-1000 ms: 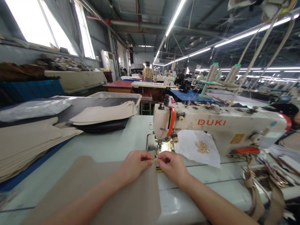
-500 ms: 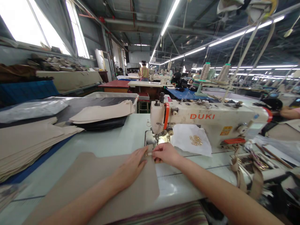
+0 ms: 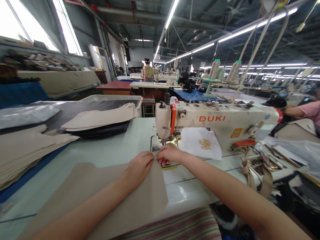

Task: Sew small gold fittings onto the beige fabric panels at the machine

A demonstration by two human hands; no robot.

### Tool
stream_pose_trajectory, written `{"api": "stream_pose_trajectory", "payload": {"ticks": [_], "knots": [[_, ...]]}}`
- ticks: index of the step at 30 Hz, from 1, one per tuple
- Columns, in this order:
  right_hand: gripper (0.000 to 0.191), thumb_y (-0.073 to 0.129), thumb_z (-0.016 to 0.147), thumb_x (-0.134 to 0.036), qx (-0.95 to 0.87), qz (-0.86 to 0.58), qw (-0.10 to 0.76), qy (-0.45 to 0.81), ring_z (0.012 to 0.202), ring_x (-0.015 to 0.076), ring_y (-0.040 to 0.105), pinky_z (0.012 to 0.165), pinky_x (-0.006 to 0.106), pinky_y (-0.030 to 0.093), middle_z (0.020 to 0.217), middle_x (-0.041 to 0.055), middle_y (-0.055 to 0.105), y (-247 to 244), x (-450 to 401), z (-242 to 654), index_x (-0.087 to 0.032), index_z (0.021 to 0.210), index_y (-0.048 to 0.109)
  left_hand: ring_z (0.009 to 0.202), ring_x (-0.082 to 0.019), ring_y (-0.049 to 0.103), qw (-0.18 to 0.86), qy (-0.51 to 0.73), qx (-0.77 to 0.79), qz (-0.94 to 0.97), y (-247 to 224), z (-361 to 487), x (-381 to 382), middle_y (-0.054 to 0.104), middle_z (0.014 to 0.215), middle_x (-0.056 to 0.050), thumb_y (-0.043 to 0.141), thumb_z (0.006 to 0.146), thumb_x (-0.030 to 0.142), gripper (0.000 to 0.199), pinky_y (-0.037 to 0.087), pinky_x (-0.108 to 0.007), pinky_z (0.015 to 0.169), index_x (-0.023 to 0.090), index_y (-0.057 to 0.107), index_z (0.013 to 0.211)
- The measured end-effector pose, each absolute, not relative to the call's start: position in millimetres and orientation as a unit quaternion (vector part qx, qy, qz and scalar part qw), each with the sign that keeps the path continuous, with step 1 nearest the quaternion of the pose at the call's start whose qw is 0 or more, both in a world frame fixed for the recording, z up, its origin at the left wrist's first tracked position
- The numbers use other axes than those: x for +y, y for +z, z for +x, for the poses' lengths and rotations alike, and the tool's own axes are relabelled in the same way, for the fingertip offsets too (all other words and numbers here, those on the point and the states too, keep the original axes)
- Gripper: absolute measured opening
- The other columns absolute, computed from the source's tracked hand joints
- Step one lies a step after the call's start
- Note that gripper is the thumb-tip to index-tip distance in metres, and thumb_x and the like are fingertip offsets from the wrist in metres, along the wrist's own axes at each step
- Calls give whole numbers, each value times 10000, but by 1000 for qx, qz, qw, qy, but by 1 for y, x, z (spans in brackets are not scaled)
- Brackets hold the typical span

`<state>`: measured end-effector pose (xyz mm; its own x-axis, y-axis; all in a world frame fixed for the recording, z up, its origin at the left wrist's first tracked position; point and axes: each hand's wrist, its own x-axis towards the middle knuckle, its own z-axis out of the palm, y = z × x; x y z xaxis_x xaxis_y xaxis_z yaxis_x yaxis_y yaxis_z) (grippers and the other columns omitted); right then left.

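Note:
A large beige fabric panel [image 3: 107,196] lies on the pale sewing table [image 3: 112,146], its upper right corner close to the needle area of the white DUKI sewing machine [image 3: 197,116]. My left hand [image 3: 140,166] rests on that corner, fingers drawn together and pinching its edge. Touching the same corner from the right, my right hand [image 3: 170,154] has its fingers curled in a pinch, just in front of the presser foot. Whatever small piece sits between the fingertips is hidden. Behind my right wrist, a white cloth [image 3: 197,141] bears small gold-coloured metal parts [image 3: 205,144].
Stacked beige panels [image 3: 30,150] and a plastic bag [image 3: 27,115] lie at the left. A tray [image 3: 280,171] with straps and metal rings stands at the right. A person in pink [image 3: 306,111] sits beyond it; another person [image 3: 148,71] is farther back.
My left hand's fingers have drawn in from flatter on the panel to a pinch at its corner. My right hand has shifted slightly at the corner. The whole view has moved a little.

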<state>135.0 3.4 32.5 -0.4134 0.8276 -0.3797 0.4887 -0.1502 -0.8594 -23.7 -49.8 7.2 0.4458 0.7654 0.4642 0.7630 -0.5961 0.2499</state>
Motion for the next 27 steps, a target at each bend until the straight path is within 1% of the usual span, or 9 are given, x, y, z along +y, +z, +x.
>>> {"api": "stream_pose_trajectory", "payload": {"ticks": [6, 12, 15, 17, 19, 20, 22, 24, 27], "knots": [[222, 546, 673, -66, -647, -526, 133, 536, 342, 72, 522, 330, 136, 390, 392, -43, 543, 36, 4, 134, -142, 466, 516, 786, -180, 577, -34, 281, 429, 858, 4, -19, -44, 643, 781, -58, 396, 835, 140, 239, 499, -291, 725, 174, 605, 723], [200, 560, 683, -92, -703, -526, 138, 459, 397, 90, 555, 412, 165, 430, 428, -45, 558, 32, 5, 134, -153, 493, 543, 778, -177, 582, -44, 257, 434, 862, 8, -13, -42, 651, 766, -44, 413, 799, 108, 213, 496, -287, 734, 177, 603, 730], [138, 565, 718, -116, -750, -515, 164, 381, 512, 125, 597, 513, 201, 451, 504, -32, 598, 29, -4, 144, -163, 593, 601, 783, -184, 581, -43, 245, 439, 864, 7, -13, -41, 658, 777, -47, 423, 810, 115, 203, 493, -296, 733, 177, 603, 737], [81, 577, 748, -140, -783, -497, 190, 322, 669, 156, 619, 638, 241, 456, 653, -4, 653, 28, -16, 157, -173, 704, 637, 788, -189, 577, -41, 240, 443, 863, 6, -14, -41, 654, 785, -53, 424, 823, 118, 200, 489, -306, 738, 171, 599, 741], [72, 590, 778, -160, -827, -455, 198, 264, 838, 175, 599, 759, 272, 432, 848, 22, 673, 26, -30, 173, -187, 814, 646, 799, -191, 572, -37, 240, 441, 864, 5, -14, -42, 650, 800, -59, 426, 834, 123, 196, 484, -311, 744, 167, 598, 751], [79, 589, 799, -180, -859, -416, 191, 228, 883, 177, 582, 787, 278, 421, 902, 32, 668, 25, -36, 181, -191, 855, 644, 806, -192, 570, -36, 242, 440, 864, 4, -15, -42, 648, 807, -60, 428, 837, 123, 193, 482, -311, 748, 166, 598, 755], [133, 507, 882, -227, -945, -281, 149, 75, 876, 172, 566, 771, 282, 427, 914, 60, 655, 24, -45, 193, -171, 917, 623, 813, -193, 566, -34, 244, 440, 864, 4, -15, -43, 645, 812, -59, 435, 839, 119, 187, 478, -316, 757, 163, 596, 756], [182, 427, 930, -210, -976, -176, 117, -47, 858, 158, 555, 760, 276, 433, 899, 62, 646, 25, -50, 198, -154, 935, 600, 811, -194, 563, -35, 245, 443, 862, 3, -15, -44, 642, 810, -59, 442, 836, 110, 180, 476, -321, 764, 160, 594, 755], [206, 377, 946, -156, -982, -97, 106, -121, 888, 137, 542, 776, 264, 430, 939, 56, 636, 27, -49, 195, -151, 945, 583, 799, -191, 561, -36, 246, 449, 858, 3, -14, -44, 640, 799, -55, 447, 829, 96, 175, 476, -315, 752, 160, 592, 755]]}}
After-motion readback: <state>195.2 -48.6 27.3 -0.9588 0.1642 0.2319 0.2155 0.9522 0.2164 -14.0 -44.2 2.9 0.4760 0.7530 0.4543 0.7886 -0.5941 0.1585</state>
